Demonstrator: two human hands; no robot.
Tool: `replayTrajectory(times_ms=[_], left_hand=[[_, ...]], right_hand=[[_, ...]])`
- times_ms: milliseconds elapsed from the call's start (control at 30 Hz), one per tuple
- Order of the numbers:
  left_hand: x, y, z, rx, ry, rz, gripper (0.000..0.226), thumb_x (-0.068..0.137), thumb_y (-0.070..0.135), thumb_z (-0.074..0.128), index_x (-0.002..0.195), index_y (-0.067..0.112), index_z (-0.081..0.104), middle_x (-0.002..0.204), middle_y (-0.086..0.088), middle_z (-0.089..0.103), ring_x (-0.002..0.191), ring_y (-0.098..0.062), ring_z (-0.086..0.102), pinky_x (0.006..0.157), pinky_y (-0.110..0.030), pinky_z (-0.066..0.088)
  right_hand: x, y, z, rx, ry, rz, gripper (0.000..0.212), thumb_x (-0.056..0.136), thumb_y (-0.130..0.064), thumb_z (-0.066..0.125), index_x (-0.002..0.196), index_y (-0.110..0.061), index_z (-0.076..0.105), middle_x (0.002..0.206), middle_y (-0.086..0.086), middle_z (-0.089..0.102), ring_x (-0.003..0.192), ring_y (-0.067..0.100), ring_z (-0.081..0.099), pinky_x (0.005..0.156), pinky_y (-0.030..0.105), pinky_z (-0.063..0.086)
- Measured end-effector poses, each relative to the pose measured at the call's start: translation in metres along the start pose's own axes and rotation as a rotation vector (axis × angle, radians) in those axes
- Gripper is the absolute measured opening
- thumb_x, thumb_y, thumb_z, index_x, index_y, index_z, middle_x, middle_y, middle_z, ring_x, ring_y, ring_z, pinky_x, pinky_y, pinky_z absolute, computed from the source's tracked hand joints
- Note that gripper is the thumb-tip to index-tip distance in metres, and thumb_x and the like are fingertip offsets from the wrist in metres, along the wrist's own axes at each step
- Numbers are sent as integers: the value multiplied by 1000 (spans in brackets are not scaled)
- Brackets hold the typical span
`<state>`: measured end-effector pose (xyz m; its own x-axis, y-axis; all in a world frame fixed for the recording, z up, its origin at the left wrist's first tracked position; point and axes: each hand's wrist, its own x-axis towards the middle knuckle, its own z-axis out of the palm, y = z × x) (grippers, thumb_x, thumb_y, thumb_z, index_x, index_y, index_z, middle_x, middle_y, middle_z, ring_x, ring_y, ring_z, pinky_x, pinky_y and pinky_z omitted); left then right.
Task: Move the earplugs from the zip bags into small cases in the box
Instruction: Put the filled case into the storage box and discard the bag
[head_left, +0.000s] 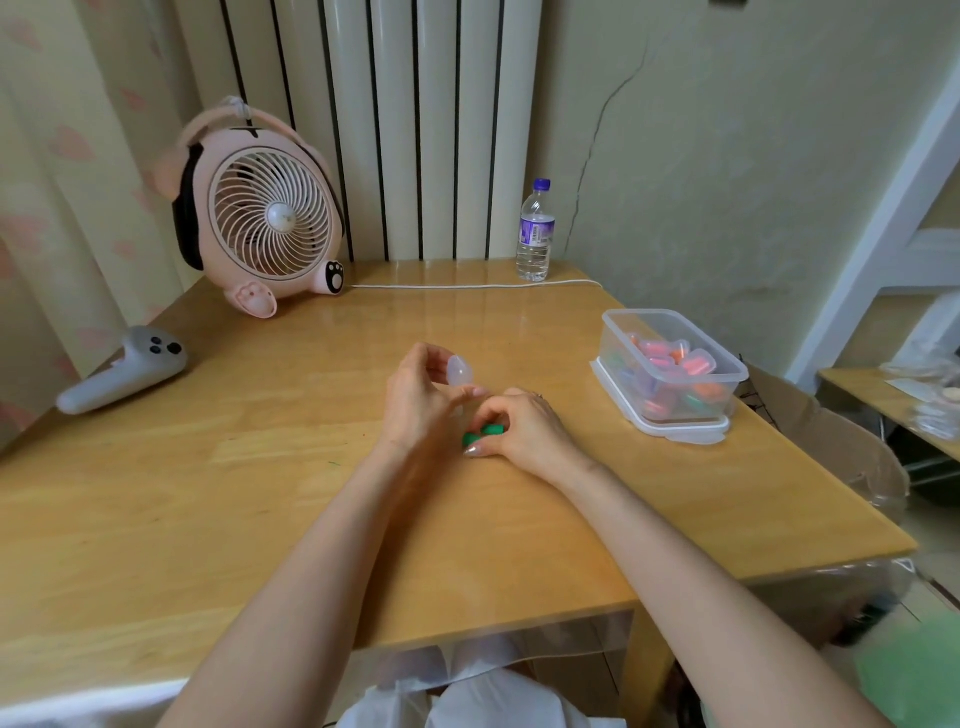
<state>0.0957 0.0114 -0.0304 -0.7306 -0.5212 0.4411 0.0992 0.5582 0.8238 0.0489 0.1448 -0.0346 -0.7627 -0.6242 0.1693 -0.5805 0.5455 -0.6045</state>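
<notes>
My left hand (418, 400) holds a small clear plastic case (461, 372) with its lid up, above the middle of the wooden table (260, 467). Just to its right, my right hand (524, 428) pinches green earplugs (483, 435) between curled fingers, close under the case. A clear plastic box (670, 366) stands on its lid at the right side of the table. It holds several small cases with orange, pink, green and blue earplugs. No zip bag is clearly visible on the table.
A pink desk fan (260, 213) stands at the back left, its white cable (467, 286) running along the back edge. A water bottle (536, 231) is at the back. A grey controller (124, 369) lies at the left edge.
</notes>
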Motion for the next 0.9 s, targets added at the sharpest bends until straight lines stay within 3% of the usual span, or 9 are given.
replayTrajectory(times_ms=[167,300,433,533,667,800,900], left_hand=[[3,0,-4,49,-19,-61,46,57,29,88,88,13,57,81,1,62,70,-12,55,58,-8,39],[3,-1,-7,40,-33,-91,48,56,29,89,89,10,60,76,4,61,61,0,52,57,-7,40],[2,0,-4,-64,-74,-103,44,59,19,88,92,11,58,74,5,59,52,7,54,59,-14,46],[-1,3,-1,-180,-125,-78,42,64,11,83,96,11,56,81,0,60,61,4,54,58,-18,48],[-5,6,3,-303,-180,0,50,70,8,79,113,13,54,95,-2,58,81,-8,55,75,-21,48],[-6,7,6,-338,-239,-14,39,73,6,75,107,7,57,105,-1,63,80,-8,56,67,-19,46],[-7,7,6,-361,-243,-26,38,71,5,77,104,11,58,103,0,66,81,-10,56,64,-16,45]], right_hand=[[1,2,2,6,61,-6,15,74,-22,77,87,-17,70,82,-5,47,86,13,46,71,20,30],[-2,3,1,-61,113,-19,10,75,-22,72,84,-23,67,89,-6,53,88,15,53,72,23,37],[-1,7,-3,103,204,26,13,73,-15,74,78,-20,63,84,-5,56,75,12,52,68,23,38],[-1,9,-7,324,159,89,15,74,-10,75,78,-16,63,70,-5,58,64,12,54,65,25,47],[-1,10,-6,540,102,119,13,75,-4,74,83,-10,66,75,4,63,70,19,60,67,34,57],[-3,7,-8,675,98,101,14,77,-1,72,83,-12,66,75,1,63,74,15,61,59,20,51],[-5,5,-10,721,101,99,17,78,1,70,78,-15,64,76,4,63,77,16,61,59,18,50]])
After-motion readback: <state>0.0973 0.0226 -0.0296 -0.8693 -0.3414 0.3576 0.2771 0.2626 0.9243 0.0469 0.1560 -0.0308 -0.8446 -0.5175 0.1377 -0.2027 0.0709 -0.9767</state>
